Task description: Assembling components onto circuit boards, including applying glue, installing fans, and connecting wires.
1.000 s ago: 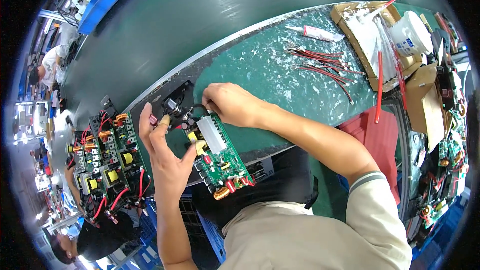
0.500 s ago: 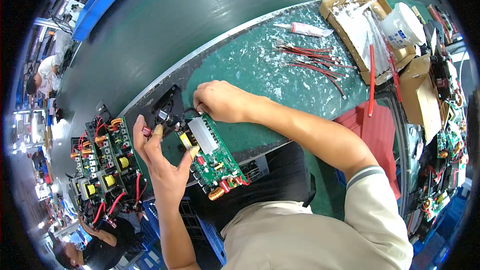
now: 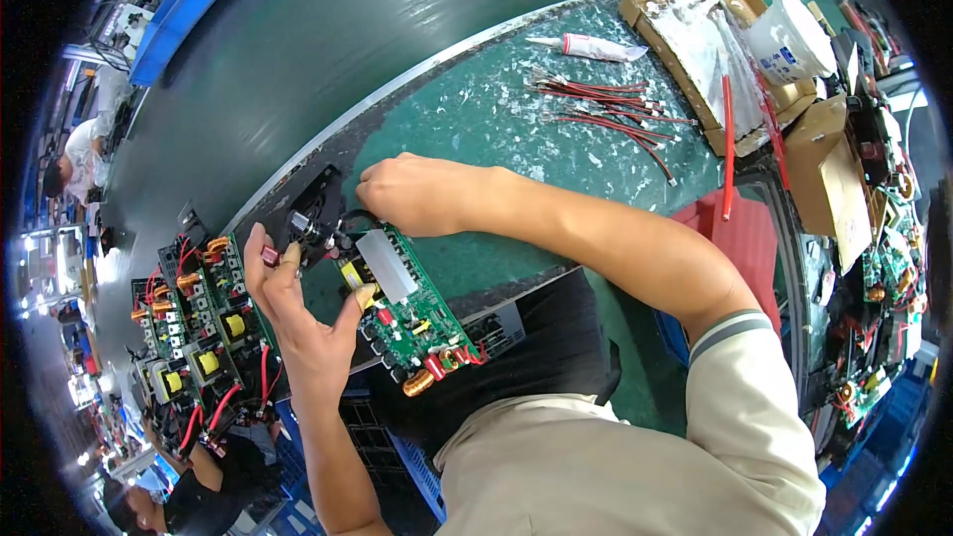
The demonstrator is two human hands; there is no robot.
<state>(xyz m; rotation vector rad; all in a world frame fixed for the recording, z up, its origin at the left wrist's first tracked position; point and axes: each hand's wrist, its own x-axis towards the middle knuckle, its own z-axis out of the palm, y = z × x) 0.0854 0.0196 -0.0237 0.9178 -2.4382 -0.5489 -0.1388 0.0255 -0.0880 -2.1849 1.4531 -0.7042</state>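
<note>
A green circuit board (image 3: 427,323) with a pale flat metal strip (image 3: 386,266) and several components lies at the bench's near edge, partly over my lap. My left hand (image 3: 303,328) holds its left side, thumb pressed on the board and yellow-tipped fingers spread beside a black part with a round silver-faced component (image 3: 302,223). My right hand (image 3: 417,197) is closed in a pinch at the board's far edge, beside a short black cable; what its fingertips grip is hidden. Beneath the black part, a dark flat plate (image 3: 323,189) lies on the bench.
Several assembled boards (image 3: 213,323) stand at left. Red-and-black wires (image 3: 606,104), a white tube (image 3: 596,47), a cardboard tray (image 3: 635,15) and a white bucket (image 3: 794,35) lie farther right. A red sheet (image 3: 749,248) hangs near my right elbow. Other people are at far left.
The whole view has shifted slightly, so the bench and things appear farther left and up. Both hands keep nearly the same places against the board.
</note>
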